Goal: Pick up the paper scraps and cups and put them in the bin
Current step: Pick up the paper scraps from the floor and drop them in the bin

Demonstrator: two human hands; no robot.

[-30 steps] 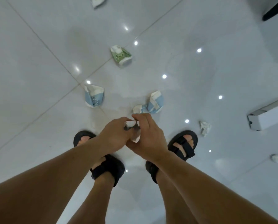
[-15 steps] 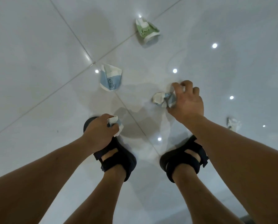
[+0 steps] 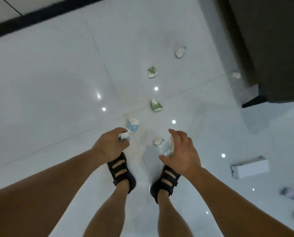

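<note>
My left hand (image 3: 109, 145) grips a crumpled white and blue paper scrap (image 3: 124, 135). My right hand (image 3: 180, 152) holds a flattened blue and white paper cup (image 3: 168, 147) between thumb and fingers, lifted off the floor. A small white scrap (image 3: 158, 141) lies on the tiles between my hands. A crushed blue cup (image 3: 133, 126) lies just beyond my left hand. Two crushed green cups (image 3: 156, 105) (image 3: 152, 72) lie farther ahead, and a white scrap (image 3: 180, 52) beyond them. No bin is in view.
A dark cabinet (image 3: 269, 48) fills the upper right, with a white scrap (image 3: 236, 75) at its base. A white box (image 3: 250, 167) lies on the floor at right, more litter (image 3: 289, 193) below it. A black strip (image 3: 40, 17) crosses the top left. My sandalled feet (image 3: 122, 170) stand below my hands.
My right hand has lifted the flattened blue cup off the floor, leaving the small white scrap there. The view swung up and more litter and the cabinet came into sight. My left hand keeps its scrap.
</note>
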